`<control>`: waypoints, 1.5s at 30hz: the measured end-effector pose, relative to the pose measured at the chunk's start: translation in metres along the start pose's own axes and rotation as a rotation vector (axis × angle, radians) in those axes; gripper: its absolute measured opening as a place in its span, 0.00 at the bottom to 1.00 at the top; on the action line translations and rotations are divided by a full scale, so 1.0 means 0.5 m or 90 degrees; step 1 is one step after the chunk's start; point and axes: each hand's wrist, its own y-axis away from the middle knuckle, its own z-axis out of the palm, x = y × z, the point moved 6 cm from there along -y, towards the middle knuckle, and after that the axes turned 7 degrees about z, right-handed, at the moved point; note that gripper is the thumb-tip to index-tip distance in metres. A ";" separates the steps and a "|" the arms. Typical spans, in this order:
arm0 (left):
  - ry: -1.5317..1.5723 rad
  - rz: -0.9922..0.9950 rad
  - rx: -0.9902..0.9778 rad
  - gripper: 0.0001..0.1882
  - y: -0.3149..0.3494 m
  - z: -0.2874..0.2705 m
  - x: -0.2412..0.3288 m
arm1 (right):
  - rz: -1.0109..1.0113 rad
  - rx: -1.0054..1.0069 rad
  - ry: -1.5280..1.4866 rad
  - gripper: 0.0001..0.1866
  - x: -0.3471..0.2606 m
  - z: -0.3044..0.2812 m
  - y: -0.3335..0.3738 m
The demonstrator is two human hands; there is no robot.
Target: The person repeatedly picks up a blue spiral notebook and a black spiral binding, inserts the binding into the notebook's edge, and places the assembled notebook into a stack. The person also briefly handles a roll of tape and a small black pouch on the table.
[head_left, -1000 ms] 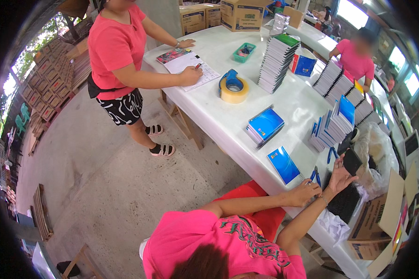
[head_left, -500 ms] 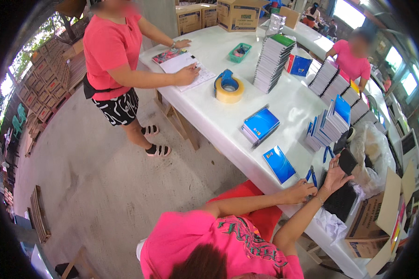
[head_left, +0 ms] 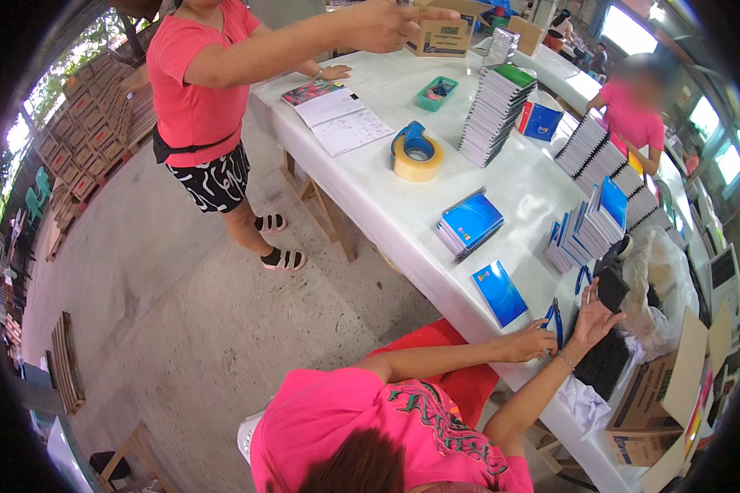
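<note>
My left hand (head_left: 524, 342) rests at the near table edge with its fingers curled together beside blue-handled pliers (head_left: 557, 323). Its fingertips meet one handle, but any grip is too small to make out. My right hand (head_left: 594, 325) holds up a dark, flat rectangular piece (head_left: 612, 290) between thumb and fingers. Under that hand lies a pile of black spiral coils (head_left: 603, 358). A blue-covered spiral notebook (head_left: 500, 294) lies just left of the pliers. Farther off is a small stack of blue notebooks (head_left: 472, 223).
Standing blue notebooks (head_left: 588, 226), a tall notebook stack (head_left: 497, 115) and a tape dispenser (head_left: 418, 156) occupy the white table. At right are a plastic bag (head_left: 658, 271) and an open carton (head_left: 645, 394). One co-worker (head_left: 196, 99) stands at left; another (head_left: 633, 115) is across the table.
The standing co-worker's arm has risen from the open notebook and now stretches across the top of the view, a finger extended. My hands have barely moved; the view has shifted slightly.
</note>
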 end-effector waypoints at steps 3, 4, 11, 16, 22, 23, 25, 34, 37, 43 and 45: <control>0.007 0.012 -0.004 0.14 0.001 -0.005 0.006 | 0.000 0.008 0.017 0.44 -0.002 -0.002 -0.003; 0.008 0.012 -0.008 0.14 0.001 -0.007 0.009 | -0.001 0.010 0.018 0.45 0.001 -0.005 -0.003; -0.071 0.025 -0.011 0.14 -0.001 0.001 -0.021 | 0.013 -0.021 0.031 0.44 0.007 -0.003 0.004; -0.045 0.006 -0.013 0.14 0.008 -0.005 0.009 | 0.015 -0.046 -0.035 0.42 -0.008 0.005 0.003; -0.115 0.008 0.076 0.17 0.009 -0.066 0.029 | 0.029 -0.002 -0.089 0.45 -0.022 0.012 0.046; -0.129 -0.008 0.104 0.18 0.009 -0.084 0.023 | 0.065 0.008 -0.053 0.44 -0.021 0.006 0.057; -0.279 -0.164 0.078 0.26 0.011 -0.111 -0.045 | 0.125 0.027 0.022 0.43 -0.023 -0.014 0.082; -0.292 -0.406 -0.192 0.32 0.110 -0.242 -0.151 | 0.249 0.029 0.297 0.35 0.056 0.039 0.154; -0.215 -0.350 -0.220 0.30 0.122 -0.238 -0.193 | 0.262 0.012 0.391 0.36 0.064 0.071 0.167; -0.255 -0.343 -0.238 0.27 0.113 -0.260 -0.202 | 0.291 0.013 0.465 0.36 0.059 0.068 0.179; -0.218 -0.340 -0.261 0.27 0.095 -0.288 -0.180 | 0.301 0.013 0.484 0.35 0.057 0.062 0.179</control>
